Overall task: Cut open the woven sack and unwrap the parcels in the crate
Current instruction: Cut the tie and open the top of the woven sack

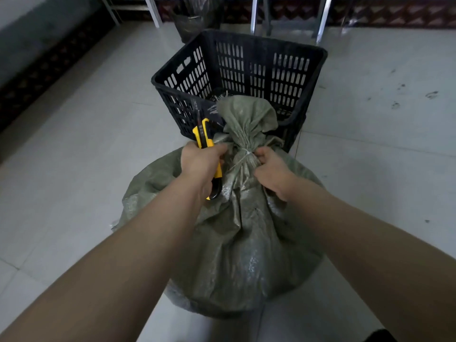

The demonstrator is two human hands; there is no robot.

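The green woven sack (234, 230) stands full on the tiled floor (74, 169), just in front of the black plastic crate (291, 80). Its gathered top leans against the crate's near wall. A pale string tie (243, 154) is wound tightly around the neck. No parcels show; the sack's top hides the near part of the crate's bottom.

The left grip (202, 161) is clenched around a yellow and black utility knife (203, 134), whose blade end points up and away toward the crate. Whether the blade is slid out, I cannot tell. The right grip (270, 174) grasps the bunched fabric of the neck, with its fingertips at the tie.

The step in hand appears to be freeing the neck, so nothing is open yet.

To do it well:
- The knife has to turn so that the edge meets the string, not the fabric below it.
- The cut should run away from the right fingers, which sit very near the tie. They would be safer lower on the neck.
- Pulling the neck upward should tighten the string, so a light stroke parts it.
- A shallow cut should spare whatever is packed inside.
- The sack is likely heavy and soft, so it may slump once the neck is released.
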